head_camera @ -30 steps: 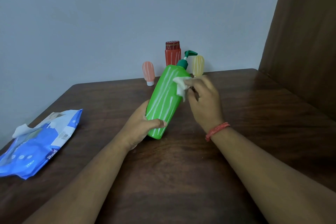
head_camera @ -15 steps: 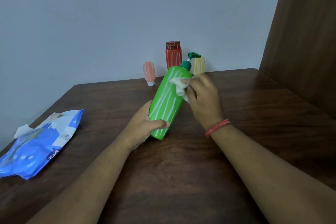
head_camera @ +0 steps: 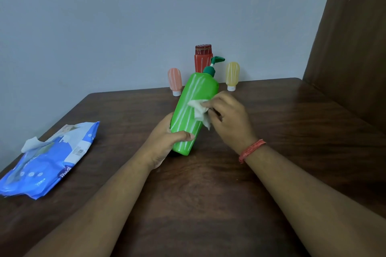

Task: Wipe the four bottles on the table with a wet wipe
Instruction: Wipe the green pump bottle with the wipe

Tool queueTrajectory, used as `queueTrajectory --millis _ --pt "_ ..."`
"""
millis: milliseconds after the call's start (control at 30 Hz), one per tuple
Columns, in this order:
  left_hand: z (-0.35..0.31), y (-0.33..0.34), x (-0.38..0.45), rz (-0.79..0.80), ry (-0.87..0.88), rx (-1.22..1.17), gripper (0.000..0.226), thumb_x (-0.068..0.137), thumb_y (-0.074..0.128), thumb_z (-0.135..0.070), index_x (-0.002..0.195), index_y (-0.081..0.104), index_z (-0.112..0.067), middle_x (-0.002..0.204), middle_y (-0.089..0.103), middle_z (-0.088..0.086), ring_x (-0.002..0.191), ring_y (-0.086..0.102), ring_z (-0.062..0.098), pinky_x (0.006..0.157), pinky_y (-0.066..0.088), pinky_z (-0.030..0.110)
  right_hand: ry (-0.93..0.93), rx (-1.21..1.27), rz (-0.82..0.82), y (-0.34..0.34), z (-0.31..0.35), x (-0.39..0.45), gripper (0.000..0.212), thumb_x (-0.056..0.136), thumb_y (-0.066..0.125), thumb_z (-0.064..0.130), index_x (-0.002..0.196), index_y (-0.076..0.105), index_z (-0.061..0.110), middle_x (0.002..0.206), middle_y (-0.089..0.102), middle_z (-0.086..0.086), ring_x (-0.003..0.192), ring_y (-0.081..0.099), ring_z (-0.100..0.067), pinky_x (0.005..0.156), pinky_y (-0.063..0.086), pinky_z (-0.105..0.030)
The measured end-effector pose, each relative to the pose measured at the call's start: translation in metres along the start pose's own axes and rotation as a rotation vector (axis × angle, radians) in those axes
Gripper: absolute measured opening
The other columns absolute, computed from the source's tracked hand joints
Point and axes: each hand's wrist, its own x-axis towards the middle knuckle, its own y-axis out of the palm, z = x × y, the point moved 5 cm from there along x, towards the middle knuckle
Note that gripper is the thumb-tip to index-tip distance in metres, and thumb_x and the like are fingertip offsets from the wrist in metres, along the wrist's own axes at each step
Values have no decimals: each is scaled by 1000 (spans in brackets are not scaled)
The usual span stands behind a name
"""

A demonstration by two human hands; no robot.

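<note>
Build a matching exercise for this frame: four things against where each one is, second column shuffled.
Things:
1. green pump bottle
2. wet wipe
3. wipes pack
4. yellow bottle

Places:
A. standing at the table's far edge, by the wall
B. gripped near its base by the left hand, tilted
C. lying at the table's left edge
D. pinched by the right hand against a bottle's side

Pairs: 1-B, 2-D, 3-C, 4-A

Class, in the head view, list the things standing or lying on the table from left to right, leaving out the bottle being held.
Wipes pack → pink bottle → red bottle → yellow bottle.
</note>
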Motion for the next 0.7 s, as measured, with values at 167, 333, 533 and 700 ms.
queueTrajectory --millis 167,333,533,700 --pt "2 -1 1 19 -11 -21 72 50 82 -25 119 61 -21 96 72 -1 90 68 21 80 51 41 63 13 -83 -5 -4 0 17 86 61 -8 97 70 1 97 60 -9 87 59 -21 74 53 -37" --pt "4 -3 2 2 -21 -91 69 56 79 -14 122 59 -18 97 71 3 90 67 25 85 51 49 34 -2 -61 -1 -3 2 18 86 61 -6 97 72 1 96 61 -10 86 60 -21 74 54 -40" --pt "3 -3 3 3 -6 -123 67 56 78 -12 120 60 -14 91 72 1 83 67 19 78 51 43 -56 44 88 7 11 -5 19 85 61 -4 98 73 3 93 60 -8 82 59 -19 69 53 -35" --pt "4 -2 3 42 -1 -81 63 62 76 -11 123 60 -15 97 70 4 89 65 24 83 50 49 57 34 -50 1 -1 0 18 86 61 -5 99 73 1 94 59 -8 84 58 -18 71 53 -38"
